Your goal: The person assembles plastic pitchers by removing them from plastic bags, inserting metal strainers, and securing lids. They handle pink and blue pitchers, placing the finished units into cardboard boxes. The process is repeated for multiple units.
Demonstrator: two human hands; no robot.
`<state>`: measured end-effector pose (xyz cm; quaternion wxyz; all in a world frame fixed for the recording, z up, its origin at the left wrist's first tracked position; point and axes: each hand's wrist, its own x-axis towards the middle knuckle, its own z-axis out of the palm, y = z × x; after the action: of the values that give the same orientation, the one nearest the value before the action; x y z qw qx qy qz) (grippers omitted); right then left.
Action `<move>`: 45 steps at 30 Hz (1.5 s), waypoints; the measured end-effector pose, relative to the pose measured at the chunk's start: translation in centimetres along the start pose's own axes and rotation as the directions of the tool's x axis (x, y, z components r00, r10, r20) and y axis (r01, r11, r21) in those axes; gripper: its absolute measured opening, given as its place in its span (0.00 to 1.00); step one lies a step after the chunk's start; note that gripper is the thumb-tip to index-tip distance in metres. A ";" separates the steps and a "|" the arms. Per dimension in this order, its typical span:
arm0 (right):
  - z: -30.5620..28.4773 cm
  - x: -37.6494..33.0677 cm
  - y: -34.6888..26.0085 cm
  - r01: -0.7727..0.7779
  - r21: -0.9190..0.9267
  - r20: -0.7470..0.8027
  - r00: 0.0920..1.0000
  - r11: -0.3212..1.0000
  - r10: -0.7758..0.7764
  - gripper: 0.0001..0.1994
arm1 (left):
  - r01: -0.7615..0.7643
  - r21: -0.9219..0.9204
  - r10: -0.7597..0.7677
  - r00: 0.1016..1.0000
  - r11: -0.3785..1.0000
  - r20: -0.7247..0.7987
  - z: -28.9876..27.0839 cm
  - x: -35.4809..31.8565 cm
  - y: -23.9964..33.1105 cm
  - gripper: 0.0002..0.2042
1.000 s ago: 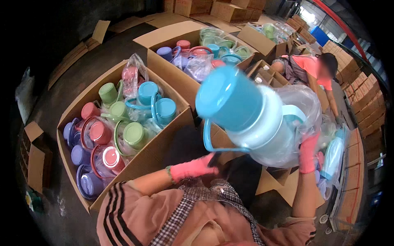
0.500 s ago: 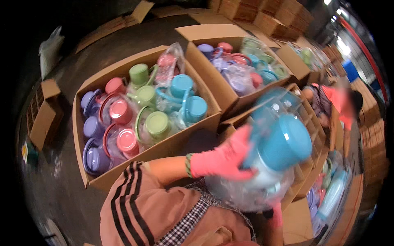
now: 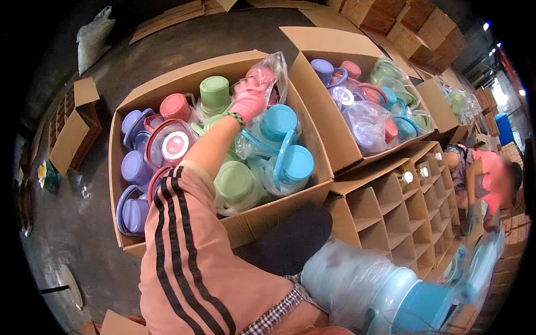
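Observation:
My left hand (image 3: 247,100), in a pink glove, reaches over the left carton (image 3: 279,215). Its fingers are closed at a pink-lidded jug (image 3: 262,74) in clear plastic at the carton's far right corner; the fingertips are partly hidden. Around it stand more lidded jugs: a green lid (image 3: 214,91), blue lids (image 3: 279,121) and purple lids (image 3: 134,167), several with loop handles. A large blue-lidded jug (image 3: 357,285) in a plastic bag lies tilted against my body at the lower right. My right hand is out of sight.
A divided carton (image 3: 385,223) with a few white-capped bottles stands at the right, below another carton (image 3: 346,151) of bagged jugs. A co-worker (image 3: 480,173) bends at the far right. A smaller divided carton (image 3: 70,134) and a white sack (image 3: 94,39) are on the left floor.
My left hand has left the blue-lidded jug and moved up-left to the pink-lidded one. The blue-lidded jug has dropped lower and tipped sideways. My right hand has gone from view.

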<state>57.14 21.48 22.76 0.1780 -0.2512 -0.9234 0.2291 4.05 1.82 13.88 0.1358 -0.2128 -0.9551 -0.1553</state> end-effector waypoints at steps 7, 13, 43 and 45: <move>1.0 1.3 -0.6 -0.051 -0.039 0.033 0.998 0.998 0.052 0.29 | 0.108 0.385 -0.179 0.972 0.917 0.153 0.3 0.7 -9.4 0.22; 1.3 2.1 -0.9 -0.065 -0.057 0.062 0.996 0.996 0.068 0.29 | 0.188 0.488 -0.219 0.976 0.852 0.007 1.7 1.3 -14.5 0.21; 0.0 4.6 -4.7 0.081 -0.121 0.159 0.985 0.989 -0.062 0.27 | -0.085 0.226 0.034 0.975 0.970 0.218 5.0 2.9 -6.8 0.14; -0.2 4.8 -5.1 0.097 -0.118 0.175 0.982 0.988 -0.076 0.26 | 0.043 0.152 -0.054 0.996 0.987 0.066 1.7 3.4 -7.8 0.12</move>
<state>51.37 20.28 26.55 0.0921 -0.2009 -0.9579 0.1831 -2.74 -3.02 11.59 0.1141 -0.1840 -0.9731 -0.0786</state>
